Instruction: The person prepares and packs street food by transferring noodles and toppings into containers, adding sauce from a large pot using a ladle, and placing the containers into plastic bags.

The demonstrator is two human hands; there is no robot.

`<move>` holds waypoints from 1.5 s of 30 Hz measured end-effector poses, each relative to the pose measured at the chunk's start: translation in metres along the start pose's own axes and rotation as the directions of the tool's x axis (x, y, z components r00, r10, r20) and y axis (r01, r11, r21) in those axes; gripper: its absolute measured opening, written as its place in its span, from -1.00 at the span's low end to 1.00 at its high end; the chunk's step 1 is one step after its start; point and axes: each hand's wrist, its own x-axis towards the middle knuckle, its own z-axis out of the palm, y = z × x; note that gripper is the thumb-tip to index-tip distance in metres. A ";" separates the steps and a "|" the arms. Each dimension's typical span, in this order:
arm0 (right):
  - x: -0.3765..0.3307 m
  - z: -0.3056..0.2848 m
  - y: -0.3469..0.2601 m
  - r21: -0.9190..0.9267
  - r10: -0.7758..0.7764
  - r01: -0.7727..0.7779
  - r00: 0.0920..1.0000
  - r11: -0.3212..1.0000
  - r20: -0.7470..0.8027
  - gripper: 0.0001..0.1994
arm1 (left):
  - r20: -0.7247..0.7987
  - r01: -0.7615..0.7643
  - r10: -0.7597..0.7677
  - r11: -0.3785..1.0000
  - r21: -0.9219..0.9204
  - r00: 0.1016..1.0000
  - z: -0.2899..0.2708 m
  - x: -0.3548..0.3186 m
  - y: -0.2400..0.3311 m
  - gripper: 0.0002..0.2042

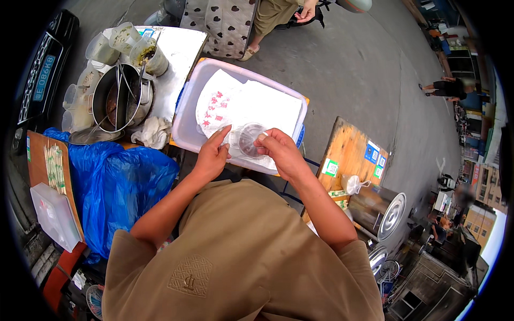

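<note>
My right hand (281,152) pinches the edge of a clear plastic bowl (247,140) between thumb and fingers. The bowl is over the near side of a pale plastic tub (187,115). White cloth (270,104) lies in the tub, and red printing shows on its left part. My left hand (213,152) is just left of the bowl, fingers stretched out and thumb apart. Something clear shows between that hand and the bowl, too small to make out.
At left, a divided metal pot (99,107) stands among several clear food tubs (152,61). Blue plastic bags (120,182) hang below. At right are a wooden board (348,150) and a lidded steel pot (375,208). A person (276,13) is beyond the tub.
</note>
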 end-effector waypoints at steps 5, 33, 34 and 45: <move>0.009 0.001 -0.010 -0.038 -0.087 0.082 0.984 0.996 -0.154 -0.78 | 0.087 0.073 -0.063 0.990 -0.117 0.994 0.004 -0.003 0.010 -0.53; 0.003 -0.039 0.040 -0.393 -0.311 0.185 0.906 0.901 -0.287 -0.81 | 0.207 0.302 -0.242 0.888 -0.346 0.948 0.053 0.030 0.048 -0.60; 0.000 -0.024 0.026 -0.425 -0.321 0.202 0.919 0.882 -0.230 -0.81 | 0.226 0.284 -0.213 0.894 -0.348 0.950 0.056 0.027 0.049 -0.57; 0.000 0.026 -0.027 -0.807 -0.437 0.186 0.894 0.560 -0.098 -0.67 | 0.153 0.262 -0.213 0.783 -0.564 0.965 0.043 0.026 0.038 -0.57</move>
